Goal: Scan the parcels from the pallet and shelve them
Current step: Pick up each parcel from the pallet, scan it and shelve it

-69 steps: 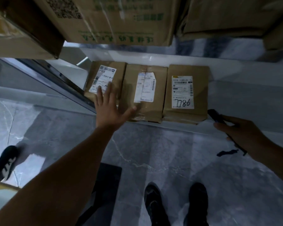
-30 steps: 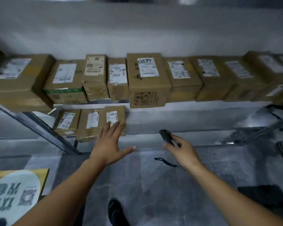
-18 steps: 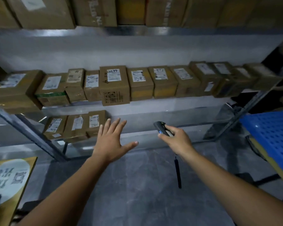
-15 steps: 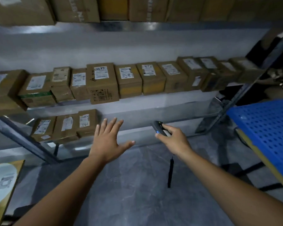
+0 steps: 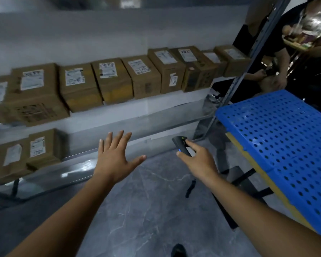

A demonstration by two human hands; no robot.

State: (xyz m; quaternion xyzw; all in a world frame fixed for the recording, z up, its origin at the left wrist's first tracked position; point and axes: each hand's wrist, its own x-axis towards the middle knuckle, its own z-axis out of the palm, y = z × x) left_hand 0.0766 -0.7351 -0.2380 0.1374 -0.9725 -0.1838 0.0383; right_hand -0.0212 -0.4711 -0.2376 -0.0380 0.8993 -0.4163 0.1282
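Left hand (image 5: 117, 160) is hanging spread and empty; right hand (image 5: 198, 160) is gripping the scanner (image 5: 182, 145). Risk — its strap (image 5: 191, 188) is dangling loose and snagging the pallet (image 5: 285, 145) edge looks likely. Parcels (image 5: 111, 80) are sitting on the shelf (image 5: 137, 110), well apart from both hands — none showing on the pallet.

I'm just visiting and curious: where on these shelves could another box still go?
The lower shelf is bare from its labelled boxes at the left to the upright post. The middle shelf's row of boxes is packed side by side.
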